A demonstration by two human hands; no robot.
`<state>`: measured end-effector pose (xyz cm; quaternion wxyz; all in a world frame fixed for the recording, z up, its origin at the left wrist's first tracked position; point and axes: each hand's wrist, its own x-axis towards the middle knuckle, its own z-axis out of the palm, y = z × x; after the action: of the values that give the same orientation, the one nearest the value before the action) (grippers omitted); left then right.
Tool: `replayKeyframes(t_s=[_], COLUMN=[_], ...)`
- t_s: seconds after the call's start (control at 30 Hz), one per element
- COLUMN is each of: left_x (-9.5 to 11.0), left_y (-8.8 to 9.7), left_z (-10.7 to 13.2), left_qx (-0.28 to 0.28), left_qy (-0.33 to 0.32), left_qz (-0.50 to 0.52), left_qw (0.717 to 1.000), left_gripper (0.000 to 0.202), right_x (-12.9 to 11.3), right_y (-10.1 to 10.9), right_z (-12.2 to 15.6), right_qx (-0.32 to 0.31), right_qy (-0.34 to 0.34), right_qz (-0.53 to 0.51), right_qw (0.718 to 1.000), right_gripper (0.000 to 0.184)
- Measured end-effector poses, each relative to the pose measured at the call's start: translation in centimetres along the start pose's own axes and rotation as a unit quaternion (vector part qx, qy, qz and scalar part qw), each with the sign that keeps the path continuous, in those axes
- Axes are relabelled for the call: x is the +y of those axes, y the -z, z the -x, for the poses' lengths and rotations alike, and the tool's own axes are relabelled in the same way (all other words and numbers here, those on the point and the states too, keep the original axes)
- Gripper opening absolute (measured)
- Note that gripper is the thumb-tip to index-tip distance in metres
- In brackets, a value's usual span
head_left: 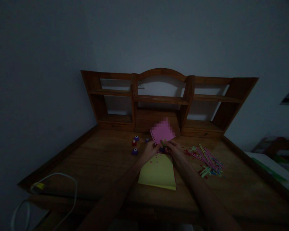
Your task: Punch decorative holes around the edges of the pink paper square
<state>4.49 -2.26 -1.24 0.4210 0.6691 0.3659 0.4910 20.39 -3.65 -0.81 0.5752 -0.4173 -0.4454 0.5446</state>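
Observation:
A sheet of pink paper (162,133) with small holes punched along its edges is held up at its lower corner, its top part pixelated. My left hand (150,150) is closed at the paper's lower left edge. From the other side, my right hand (174,149) has its fingers closed at the lower right edge. A small yellow-green piece (163,143) shows between the fingertips. Just under them is a dark blue object (162,149), perhaps a craft punch, partly hidden. Below the hands lies a yellow paper stack (157,173) with several pink punched bits on it.
Left of the hands stand small craft punches: a red one (134,143), a purple one (135,151) and others. Punched paper strips (209,157) and coloured bits are heaped at right. A wooden shelf (161,100) backs the desk (98,166). A white cable (75,186) hangs front left.

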Motion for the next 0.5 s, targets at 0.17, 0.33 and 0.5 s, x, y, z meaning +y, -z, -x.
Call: replayKeyframes(t_s=[0.17, 0.33, 0.5], left_x=[0.4, 0.0, -0.7], left_y=[-0.1, 0.0, 0.0], left_z=[0.1, -0.1, -0.3], left_qx=[0.005, 0.004, -0.004], left_qy=[0.0, -0.001, -0.003], left_qz=[0.003, -0.007, -0.005], left_qw=[1.0, 1.0, 1.0], left_gripper=[0.044, 0.043, 0.043], right_x=[-0.2, -0.3, -0.3], right_y=[-0.1, 0.0, -0.1], right_z=[0.2, 0.3, 0.1], right_qx=[-0.006, -0.012, -0.013], right_qy=[0.008, 0.01, 0.009], right_qz=[-0.001, -0.004, -0.001], right_qw=[1.0, 1.0, 1.0], right_gripper=[0.032, 0.031, 0.03])
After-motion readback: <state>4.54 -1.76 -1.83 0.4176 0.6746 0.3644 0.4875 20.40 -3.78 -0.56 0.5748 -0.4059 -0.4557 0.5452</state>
